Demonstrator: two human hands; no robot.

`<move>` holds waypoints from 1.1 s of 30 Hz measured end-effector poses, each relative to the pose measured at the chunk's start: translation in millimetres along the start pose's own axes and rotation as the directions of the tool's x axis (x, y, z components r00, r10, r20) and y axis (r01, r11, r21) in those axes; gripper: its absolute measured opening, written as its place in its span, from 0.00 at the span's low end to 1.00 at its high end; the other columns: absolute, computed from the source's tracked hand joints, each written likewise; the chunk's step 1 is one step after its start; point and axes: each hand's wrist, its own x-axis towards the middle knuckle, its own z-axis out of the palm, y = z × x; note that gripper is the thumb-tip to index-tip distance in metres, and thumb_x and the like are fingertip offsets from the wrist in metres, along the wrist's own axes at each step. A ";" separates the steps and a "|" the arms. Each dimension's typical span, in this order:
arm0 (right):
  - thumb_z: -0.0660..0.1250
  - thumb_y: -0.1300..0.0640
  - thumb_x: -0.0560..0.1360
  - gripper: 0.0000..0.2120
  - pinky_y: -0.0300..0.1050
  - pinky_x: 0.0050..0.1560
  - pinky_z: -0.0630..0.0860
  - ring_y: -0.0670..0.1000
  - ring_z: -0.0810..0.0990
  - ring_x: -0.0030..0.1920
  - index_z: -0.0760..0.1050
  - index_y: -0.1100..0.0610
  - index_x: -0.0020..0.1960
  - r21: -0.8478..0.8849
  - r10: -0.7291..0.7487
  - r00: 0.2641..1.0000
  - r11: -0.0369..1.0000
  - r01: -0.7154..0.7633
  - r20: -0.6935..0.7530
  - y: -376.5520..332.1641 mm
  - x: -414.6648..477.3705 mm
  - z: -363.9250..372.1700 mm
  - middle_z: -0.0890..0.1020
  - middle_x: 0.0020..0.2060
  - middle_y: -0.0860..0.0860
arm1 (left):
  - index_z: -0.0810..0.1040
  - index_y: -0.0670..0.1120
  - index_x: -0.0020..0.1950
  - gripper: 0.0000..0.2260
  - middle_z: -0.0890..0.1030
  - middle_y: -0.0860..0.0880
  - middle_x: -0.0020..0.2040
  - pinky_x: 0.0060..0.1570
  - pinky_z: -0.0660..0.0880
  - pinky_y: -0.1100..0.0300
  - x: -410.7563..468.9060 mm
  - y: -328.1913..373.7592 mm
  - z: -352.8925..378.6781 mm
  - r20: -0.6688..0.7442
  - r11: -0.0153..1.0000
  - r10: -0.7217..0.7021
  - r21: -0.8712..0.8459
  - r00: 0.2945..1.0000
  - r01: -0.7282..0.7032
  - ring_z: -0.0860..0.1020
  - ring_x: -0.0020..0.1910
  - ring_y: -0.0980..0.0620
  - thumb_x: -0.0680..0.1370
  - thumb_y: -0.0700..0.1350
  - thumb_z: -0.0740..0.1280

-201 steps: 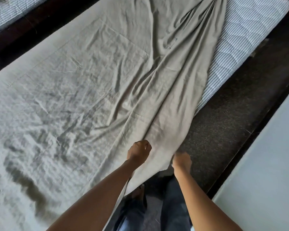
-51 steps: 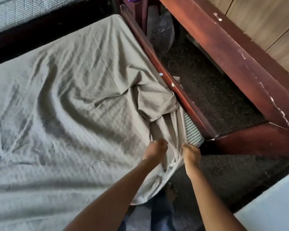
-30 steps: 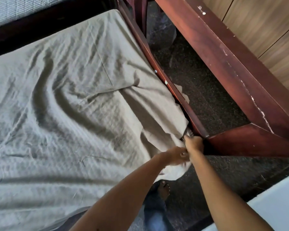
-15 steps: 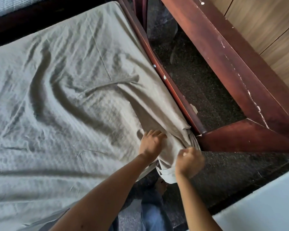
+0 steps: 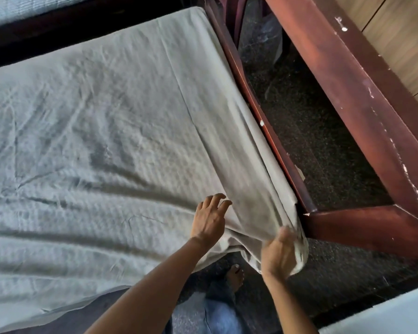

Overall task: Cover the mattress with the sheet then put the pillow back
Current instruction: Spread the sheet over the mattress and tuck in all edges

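Right grip [image 5: 279,255] is nearest, low at the bed's near corner and just beyond the person's bare foot [image 5: 234,273]. Its fingers look straight and together, with the palm laid flat against the cloth. Blur hides the fingertips, so I read it as pressing the cloth rather than pinching it.

What it presses is the loose corner [image 5: 263,227] of the sheet [image 5: 106,141]. That corner hangs bunched off the bed, squeezed beside the joint of the dark red bed frame [image 5: 348,225].

Left grip [image 5: 210,218] lies a little farther in and to the left, on top of the bed. Its fingers are spread, lightly bent and hold nothing, with the tips at or just over the sheet.

The coming move likely turns on one relation: the slack lies to the right of the left grip and directly against the right one, so the right is the hand placed to tuck it. My guess is that the push goes inward and leftward under the corner while the left pins the top.

From that corner a long flat fold runs away along the end rail [image 5: 251,92] — its axis follows the rail. The rest of the sheet spreads leftward, wrinkled, and hides the mattress completely.

Beyond the rail lies dark speckled floor [image 5: 323,153]. No pillow is in view.
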 end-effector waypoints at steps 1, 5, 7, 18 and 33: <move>0.70 0.68 0.66 0.13 0.50 0.32 0.77 0.60 0.79 0.40 0.74 0.63 0.50 0.003 -0.149 0.988 0.989 0.149 0.024 -12.0 -5.8 3.9 0.79 0.43 0.60 | 0.79 0.47 0.52 0.22 0.80 0.47 0.54 0.40 0.77 0.53 -0.4 -4.1 0.3 0.001 1.000 -0.008 -0.010 1.000 0.008 0.79 0.49 0.45 0.65 0.34 0.55; 0.75 0.60 0.57 0.15 0.51 0.39 0.78 0.55 0.78 0.41 0.78 0.57 0.44 -0.126 -0.569 0.778 0.779 0.614 0.267 -50.7 -33.3 28.8 0.79 0.39 0.53 | 0.80 0.46 0.49 0.19 0.81 0.48 0.49 0.34 0.76 0.56 -8.3 -19.4 2.1 -0.003 0.999 -0.026 -0.042 1.000 0.026 0.80 0.43 0.46 0.61 0.31 0.66; 0.77 0.62 0.55 0.14 0.51 0.37 0.76 0.55 0.78 0.38 0.79 0.55 0.38 -0.213 -0.594 0.719 0.698 0.684 0.361 -55.1 -37.7 34.3 0.78 0.35 0.52 | 0.81 0.46 0.45 0.16 0.81 0.50 0.46 0.33 0.76 0.56 -13.6 -30.2 1.2 -0.024 0.996 -0.069 -0.055 0.997 0.067 0.80 0.41 0.46 0.63 0.32 0.63; 0.71 0.54 0.58 0.16 0.51 0.38 0.76 0.55 0.77 0.36 0.79 0.56 0.45 -0.187 -0.695 0.495 0.473 0.861 0.521 -108.8 -86.7 54.7 0.78 0.38 0.53 | 0.81 0.48 0.42 0.15 0.80 0.51 0.43 0.35 0.77 0.56 -65.1 -109.6 -14.8 -0.060 0.970 -0.237 -0.080 0.970 0.232 0.79 0.41 0.48 0.63 0.37 0.58; 0.63 0.59 0.75 0.13 0.51 0.56 0.73 0.59 0.78 0.56 0.78 0.60 0.57 -0.113 -0.418 0.124 0.051 0.992 0.900 -227.9 -213.4 113.9 0.81 0.53 0.58 | 0.80 0.47 0.45 0.14 0.79 0.50 0.45 0.34 0.77 0.57 -217.6 -276.9 -57.9 0.032 0.950 -0.311 -0.019 0.950 0.311 0.78 0.42 0.47 0.68 0.48 0.57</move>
